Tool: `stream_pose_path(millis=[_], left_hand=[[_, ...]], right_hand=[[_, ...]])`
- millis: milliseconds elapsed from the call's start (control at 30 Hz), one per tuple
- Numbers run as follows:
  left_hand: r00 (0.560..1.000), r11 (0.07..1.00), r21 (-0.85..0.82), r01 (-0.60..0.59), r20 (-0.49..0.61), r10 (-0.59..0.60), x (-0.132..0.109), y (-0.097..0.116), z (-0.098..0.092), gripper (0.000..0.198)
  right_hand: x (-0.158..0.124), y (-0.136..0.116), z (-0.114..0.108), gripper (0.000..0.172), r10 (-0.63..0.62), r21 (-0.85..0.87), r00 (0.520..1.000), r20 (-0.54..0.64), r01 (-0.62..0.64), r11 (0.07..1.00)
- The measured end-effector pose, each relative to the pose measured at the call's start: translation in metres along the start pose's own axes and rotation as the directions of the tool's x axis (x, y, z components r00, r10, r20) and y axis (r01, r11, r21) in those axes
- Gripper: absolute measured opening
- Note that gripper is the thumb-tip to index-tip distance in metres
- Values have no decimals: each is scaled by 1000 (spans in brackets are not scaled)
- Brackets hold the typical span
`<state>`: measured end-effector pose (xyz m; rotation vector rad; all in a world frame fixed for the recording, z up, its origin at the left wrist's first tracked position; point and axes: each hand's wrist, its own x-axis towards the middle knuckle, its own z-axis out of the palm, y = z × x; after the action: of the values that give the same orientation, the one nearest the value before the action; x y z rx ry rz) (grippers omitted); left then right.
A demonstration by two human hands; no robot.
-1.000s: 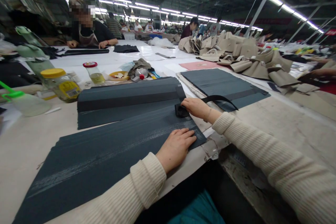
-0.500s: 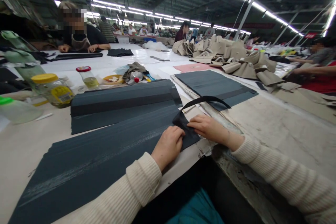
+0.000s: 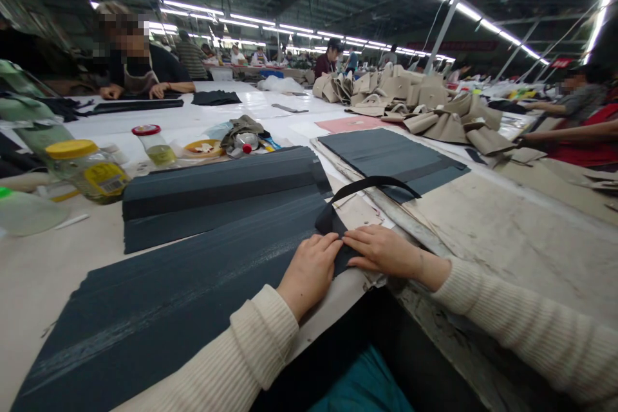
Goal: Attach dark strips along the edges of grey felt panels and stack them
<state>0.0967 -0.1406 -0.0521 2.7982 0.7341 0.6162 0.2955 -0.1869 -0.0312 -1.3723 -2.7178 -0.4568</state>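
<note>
A long dark blue-grey fabric panel [image 3: 193, 290] with a pale smeared band lies before me. At its right end a black fabric strip [image 3: 355, 188] loops up and back over the table. My left hand [image 3: 310, 273] is closed, fingertips bent down onto the strip at the panel's end. From the right, my right hand [image 3: 383, 250] reaches in with its fingers together on the same strip, its fingertips almost touching the left ones. The strip's part beneath the fingers is hidden.
Behind lie a second dark panel [image 3: 226, 190] and, to the right, a stack of panels [image 3: 391, 158]. A yellow-lidded jar [image 3: 94, 170] and a red-lidded jar [image 3: 157, 145] stand at left. Beige pieces [image 3: 410, 93] are heaped beyond. A co-worker [image 3: 140, 64] sits across.
My right hand has shifted down and its fingers now lie over the strip closer to my left fingertips. My left hand stays nearly in place. The view has turned slightly.
</note>
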Motion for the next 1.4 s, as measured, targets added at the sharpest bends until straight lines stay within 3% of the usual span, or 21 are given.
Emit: stream_pose_path(millis=[300, 433, 533, 600, 667, 733, 767, 833, 933, 1033, 1133, 1200, 1233, 1267, 1333, 1367, 1400], left_hand=[[998, 993, 101, -66, 32, 63, -2, 1, 1, 35], [994, 987, 124, -99, 61, 92, -1, 2, 0, 33], [994, 988, 125, -90, 67, 82, -1, 3, 0, 33], [994, 989, 120, -89, 70, 81, -1, 3, -1, 33], [994, 989, 118, -90, 71, 82, -1, 3, -2, 33], [994, 988, 122, -90, 74, 81, -1, 3, -3, 33], [994, 988, 125, -87, 75, 78, -2, 4, -3, 33], [994, 989, 124, -82, 76, 73, -2, 3, -3, 33], [995, 992, 105, -76, 71, 69, -2, 3, -1, 33], [997, 997, 32, -63, 51, 62, -2, 4, 1, 33], [1000, 979, -204, -26, -8, 25, -2, 1, -12, 29], [974, 892, -439, 110, -132, -185, -4, -8, -31, 22], [916, 799, -572, 187, -193, -352, -6, -16, -41, 19], [821, 669, -703, 241, -220, -527, -10, -25, -52, 17], [634, 337, -907, 252, -108, -766, -23, -46, -71, 21], [578, 157, -956, 247, 16, -816, -33, -58, -78, 24], [538, -6, -968, 251, 145, -830, -44, -68, -83, 25]], right_hand=[[-12, -3, -9, 40, 12, 63, 1000, 9, -12, 998], [-10, -1, -9, 39, 25, 212, 999, 39, -33, 977], [2, 17, -9, 38, 211, 395, 976, 46, -212, 894], [15, 35, -6, 46, 479, 552, 872, 99, -449, 703], [28, 52, 0, 55, 662, 711, 685, 305, -626, 320], [40, 65, 7, 59, 634, 744, 534, 559, -660, -100], [44, 70, 9, 59, 601, 723, 485, 635, -647, -242], [50, 78, 14, 54, 597, 693, 416, 686, -624, -361], [56, 86, 13, 40, 688, 707, 360, 630, -631, -318], [64, 94, 1, 27, 776, 743, 360, 518, -639, -199], [79, 89, -24, 24, 842, 784, 419, 339, -621, -6], [91, 71, -44, 26, 849, 790, 488, 202, -593, 154], [96, 56, -54, 28, 839, 787, 526, 140, -573, 229], [102, 38, -63, 29, 805, 773, 589, 75, -544, 326], [110, -1, -77, 28, 664, 739, 748, -2, -446, 504], [113, -19, -81, 31, 446, 672, 895, -16, -320, 667], [114, -33, -83, 34, 216, 633, 976, -8, -163, 757]])
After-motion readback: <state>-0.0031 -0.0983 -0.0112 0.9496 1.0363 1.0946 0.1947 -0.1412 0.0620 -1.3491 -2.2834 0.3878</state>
